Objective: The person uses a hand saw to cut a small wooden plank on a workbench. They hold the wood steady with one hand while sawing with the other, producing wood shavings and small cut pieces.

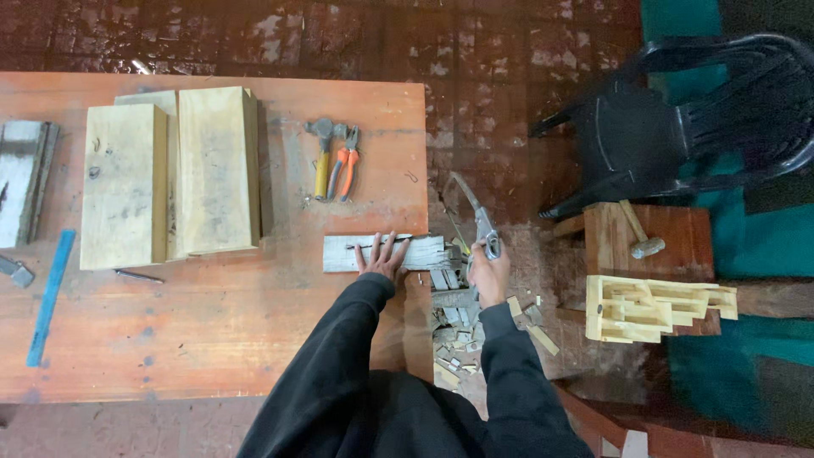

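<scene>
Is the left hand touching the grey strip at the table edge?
Touching. The head view shows the left hand pressed flat on the grey strip, fingers spread across its top.

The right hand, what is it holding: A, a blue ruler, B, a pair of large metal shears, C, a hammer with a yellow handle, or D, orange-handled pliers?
B: the right hand grips large metal shears off the table edge, while the hammer, pliers and blue ruler lie untouched on the table.
</scene>
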